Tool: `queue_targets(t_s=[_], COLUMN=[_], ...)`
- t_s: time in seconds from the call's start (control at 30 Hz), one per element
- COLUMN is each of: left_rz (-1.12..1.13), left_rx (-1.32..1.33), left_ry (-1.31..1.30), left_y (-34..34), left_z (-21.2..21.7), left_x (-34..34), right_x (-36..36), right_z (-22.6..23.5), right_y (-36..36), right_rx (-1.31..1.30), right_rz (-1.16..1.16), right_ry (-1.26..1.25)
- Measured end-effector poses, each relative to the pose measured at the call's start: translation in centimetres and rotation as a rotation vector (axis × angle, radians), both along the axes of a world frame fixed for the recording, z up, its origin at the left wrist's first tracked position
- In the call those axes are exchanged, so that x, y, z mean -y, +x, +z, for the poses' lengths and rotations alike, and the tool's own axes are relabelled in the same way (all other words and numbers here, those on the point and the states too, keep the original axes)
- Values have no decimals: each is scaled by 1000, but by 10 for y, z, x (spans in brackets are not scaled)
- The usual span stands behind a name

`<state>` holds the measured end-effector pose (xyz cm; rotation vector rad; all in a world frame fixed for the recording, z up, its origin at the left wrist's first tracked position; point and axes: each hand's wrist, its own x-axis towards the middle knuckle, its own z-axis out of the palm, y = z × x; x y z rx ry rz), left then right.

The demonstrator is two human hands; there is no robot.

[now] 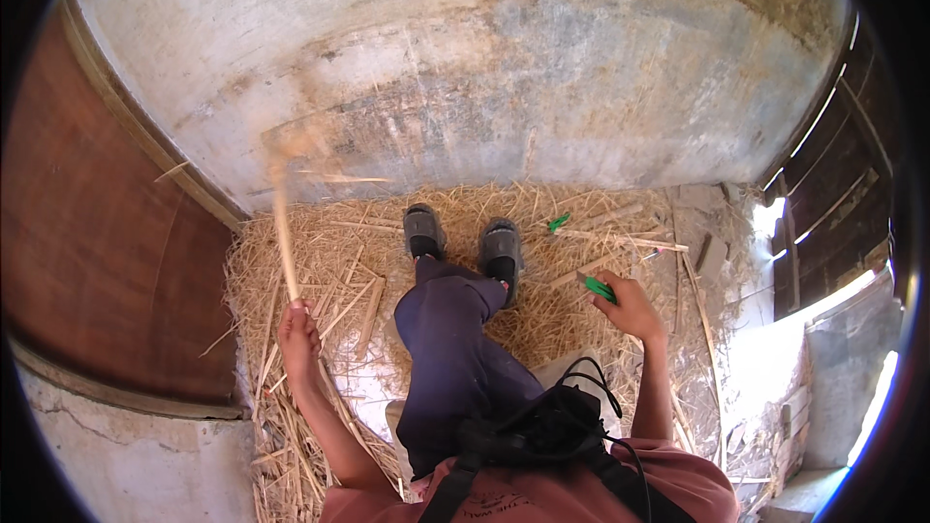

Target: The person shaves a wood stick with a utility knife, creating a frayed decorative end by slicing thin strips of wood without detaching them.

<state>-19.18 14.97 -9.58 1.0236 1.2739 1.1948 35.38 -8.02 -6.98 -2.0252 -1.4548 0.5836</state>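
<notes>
**A pale stick on one side, a green-handled knife on the other**

From where I stand, the stained, whitish wall is the biggest thing here, sweeping across twelve o'clock. A reddish-brown panel fills nine o'clock, and loose straw covers much of the floor in between. Over at three o'clock are dark boards, with bright light coming through the gaps.

The person's dark trousers run from six o'clock towards the middle, below a faded reddish shirt. A black pouch with cords sits against the front of the body, near five o'clock.

The pale stick rises from eight o'clock towards ten, its upper end blurred in front of the wall; I cannot tell whether it touches. At eight o'clock the left hand has its fingers closed round the lower end. Near four o'clock the right hand has its fingers curled round the knife's green handle, the short blade pointing towards ten. The two hands are well apart.

Dark grey slippers rest on the straw around the centre. A wooden block lies out at three o'clock. Smallest of all, a bright green object lies on the straw just beyond the slippers, also towards three.
</notes>
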Motion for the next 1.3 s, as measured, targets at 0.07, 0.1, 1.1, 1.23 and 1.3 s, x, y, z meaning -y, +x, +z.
queue_targets(t_s=[0.07, 0.1, 1.1, 1.23, 1.3], left_rz=[172, 430, -90, -96, -139], left_rx=[-758, -1146, -21, 46, 10], left_ry=[500, 672, -188, -103, -88], left_y=[-89, -145, -37, 32, 63], left_z=[-76, -100, -40, 9, 36], left_x=[-21, -19, 46, 50, 58], right_x=[-6, -15, -10, -17, -20], right_z=[0, -2, -24, -40, -21], right_y=[-6, -13, -10, -9, -22], right_rx=[-8, -5, 3, 84, -356], right_rz=[26, 68, 19, 97, 111], right_ry=[1, -17, 15, 324, 244])
